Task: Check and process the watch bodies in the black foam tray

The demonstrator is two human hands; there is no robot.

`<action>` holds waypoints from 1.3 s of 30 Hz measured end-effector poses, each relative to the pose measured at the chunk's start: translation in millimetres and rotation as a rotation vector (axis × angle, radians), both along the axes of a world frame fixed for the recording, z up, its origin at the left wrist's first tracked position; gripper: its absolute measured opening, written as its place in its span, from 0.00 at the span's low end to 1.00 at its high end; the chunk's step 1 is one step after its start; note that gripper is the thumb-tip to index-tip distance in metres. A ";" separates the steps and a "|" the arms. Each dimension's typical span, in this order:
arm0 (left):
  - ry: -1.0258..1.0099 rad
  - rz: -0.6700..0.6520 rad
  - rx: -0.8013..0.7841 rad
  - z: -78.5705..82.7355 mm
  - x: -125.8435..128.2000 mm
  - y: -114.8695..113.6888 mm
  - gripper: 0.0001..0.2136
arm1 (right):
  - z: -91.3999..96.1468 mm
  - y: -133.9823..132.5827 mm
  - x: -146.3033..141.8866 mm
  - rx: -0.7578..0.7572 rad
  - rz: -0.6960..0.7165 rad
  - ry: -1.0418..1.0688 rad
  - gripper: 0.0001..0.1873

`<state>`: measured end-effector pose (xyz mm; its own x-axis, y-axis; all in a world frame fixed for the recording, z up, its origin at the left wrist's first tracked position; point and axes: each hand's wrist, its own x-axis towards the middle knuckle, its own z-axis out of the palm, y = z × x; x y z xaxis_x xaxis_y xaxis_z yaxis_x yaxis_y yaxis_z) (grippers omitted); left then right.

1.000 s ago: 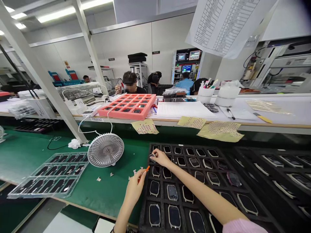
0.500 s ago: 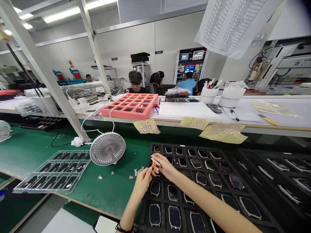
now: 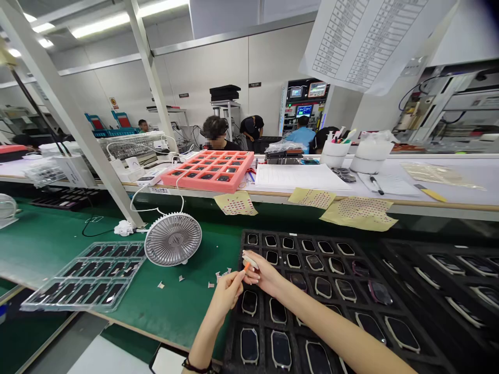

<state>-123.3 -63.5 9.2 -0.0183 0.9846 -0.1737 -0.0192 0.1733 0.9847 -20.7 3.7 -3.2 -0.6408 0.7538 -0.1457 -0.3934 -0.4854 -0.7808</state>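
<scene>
My left hand [image 3: 229, 289] pinches a small orange tool [image 3: 247, 267], its kind too small to make out. The tool's tip meets the edge of a light-coloured watch case [image 3: 250, 261], which my right hand [image 3: 262, 271] grips in its fingers. Most of the case is covered by those fingers. Below both hands lies a black foam tray [image 3: 262, 319] with rows of rectangular watch cases [image 3: 280, 349], dark faces up. Several small pale tabs [image 3: 211, 285] are scattered on the green bench left of my left hand.
A white fan [image 3: 173, 239] stands left of the hands, beside a clear plastic tray [image 3: 83, 275] of black parts. A second black tray [image 3: 440, 291] lies right. On the shelf are a pink foam tray [image 3: 206, 182] and papers [image 3: 300, 175]. A person [image 3: 215, 136] sits behind it.
Both hands stay nearly in place over the tray, with the orange tool and watch case shifted slightly and turned a little. The person behind the shelf has moved their head.
</scene>
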 end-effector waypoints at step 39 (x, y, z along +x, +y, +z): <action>-0.050 0.103 0.145 14.6 6.8 -8.1 0.25 | 34.7 -4.0 5.4 0.042 0.058 0.099 0.26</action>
<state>-116.5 -71.7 23.8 -0.1153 0.9928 -0.0337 -0.0790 0.0247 0.9966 -15.3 -0.4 31.5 -0.6935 0.7188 -0.0484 -0.4417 -0.4773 -0.7597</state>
